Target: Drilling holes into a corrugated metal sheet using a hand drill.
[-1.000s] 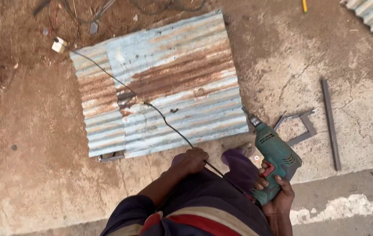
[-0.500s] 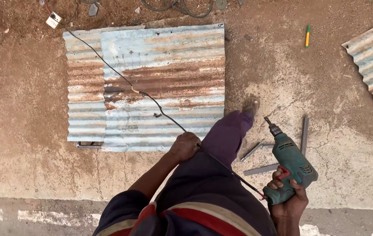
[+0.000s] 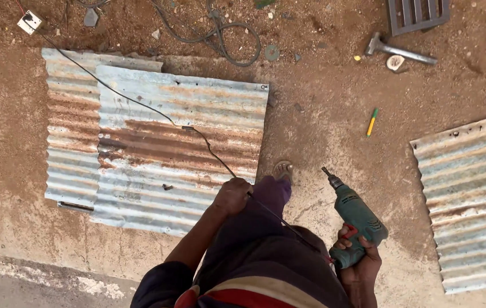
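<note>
The green electric drill sits in the right hand, whose fingers are wrapped tight round its grip, with the bit pointing up and away from the person, over bare ground. The drill is just to the right of the big rusty corrugated sheet, clear of its edge and not touching it. The left hand is closed around the drill's thin black cable, right at the lower right corner of that sheet. From this hand the cable runs one way across the person's dark trousers to the drill, and the other way diagonally over the sheet to a small white socket block beyond the sheet's far left corner. A sandalled foot stands on the ground just off the sheet's right edge, between the sheet and the drill.

The sheet lies flat on the dirt and overlaps another corrugated piece that shows along its left side. A loop of dark hose or cable lies beyond its far edge. Farther right of the sheet are a green and yellow pencil-like tool, a hammer, a dark metal grille at the frame's top edge, and a second corrugated sheet, well apart from the first.
</note>
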